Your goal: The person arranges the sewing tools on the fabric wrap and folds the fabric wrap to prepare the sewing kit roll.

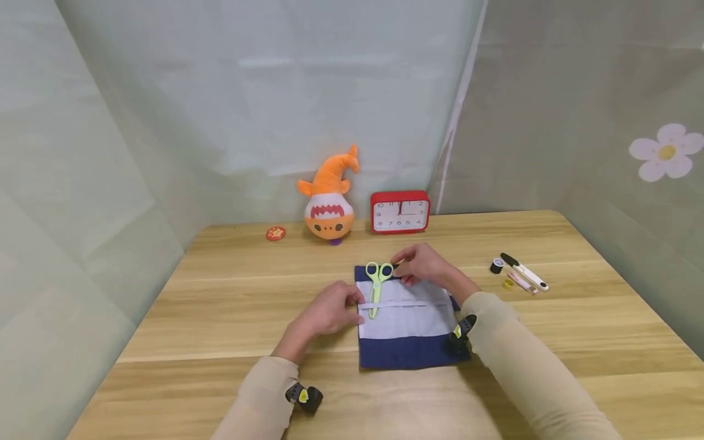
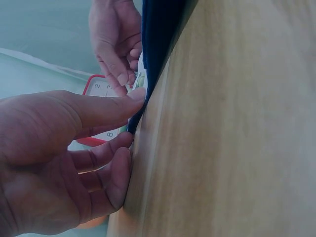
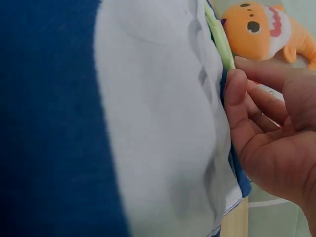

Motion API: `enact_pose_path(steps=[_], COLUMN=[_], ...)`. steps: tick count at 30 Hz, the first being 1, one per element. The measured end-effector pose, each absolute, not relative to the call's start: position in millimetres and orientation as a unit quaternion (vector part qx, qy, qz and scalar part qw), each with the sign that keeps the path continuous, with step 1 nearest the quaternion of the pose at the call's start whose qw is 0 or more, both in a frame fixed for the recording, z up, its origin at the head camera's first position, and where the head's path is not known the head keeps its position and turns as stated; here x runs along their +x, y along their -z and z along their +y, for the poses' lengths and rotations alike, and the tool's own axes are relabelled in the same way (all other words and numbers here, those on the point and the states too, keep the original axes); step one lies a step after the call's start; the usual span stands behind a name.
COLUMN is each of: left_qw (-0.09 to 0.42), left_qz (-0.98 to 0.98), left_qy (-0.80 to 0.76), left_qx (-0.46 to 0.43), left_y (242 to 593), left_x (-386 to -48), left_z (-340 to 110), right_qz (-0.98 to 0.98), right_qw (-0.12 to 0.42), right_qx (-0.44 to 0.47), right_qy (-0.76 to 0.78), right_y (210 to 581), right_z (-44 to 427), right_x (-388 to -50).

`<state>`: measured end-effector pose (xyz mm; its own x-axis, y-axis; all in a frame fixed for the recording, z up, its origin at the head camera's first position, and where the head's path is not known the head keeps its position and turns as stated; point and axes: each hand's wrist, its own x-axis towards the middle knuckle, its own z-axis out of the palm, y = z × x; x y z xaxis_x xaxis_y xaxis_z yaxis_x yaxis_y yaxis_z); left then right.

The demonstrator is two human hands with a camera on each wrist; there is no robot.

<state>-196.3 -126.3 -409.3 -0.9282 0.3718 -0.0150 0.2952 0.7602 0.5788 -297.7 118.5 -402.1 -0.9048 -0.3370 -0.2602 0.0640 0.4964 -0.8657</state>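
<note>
A pair of light green scissors lies on a navy and pale grey cloth organizer, handles toward the far edge. A narrow pale band runs across the cloth and crosses the scissors' blades; which lies on top is unclear. By the handles, my right hand pinches the right loop between thumb and index finger, and the right wrist view shows a green handle at the fingertips. At the cloth's left edge, the thumb and bent fingers of my left hand rest against it, fingertips apart.
Behind the cloth stand an orange shark plush and a red clock, with a round red patterned disc to their left. On the right lie a black-and-white cutter-like tool, a black roll, a yellow ring and a pinkish item.
</note>
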Motion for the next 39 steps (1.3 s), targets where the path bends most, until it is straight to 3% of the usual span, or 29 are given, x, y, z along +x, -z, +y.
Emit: enact_pose_path(steps=[16, 39], left_qw=[0.077, 0.076], left_qz=[0.937, 0.937], left_qy=[-0.300, -0.297], left_qx=[0.163, 0.170], left_y=[408, 408], left_x=[-195, -195], left_z=[-125, -126], right_qz=[0.889, 0.908], right_qw=[0.150, 0.179], right_qx=[-0.091, -0.139], right_qy=[0.422, 0.353], right_y=[405, 393], right_z=[103, 96], right_x=[-294, -292])
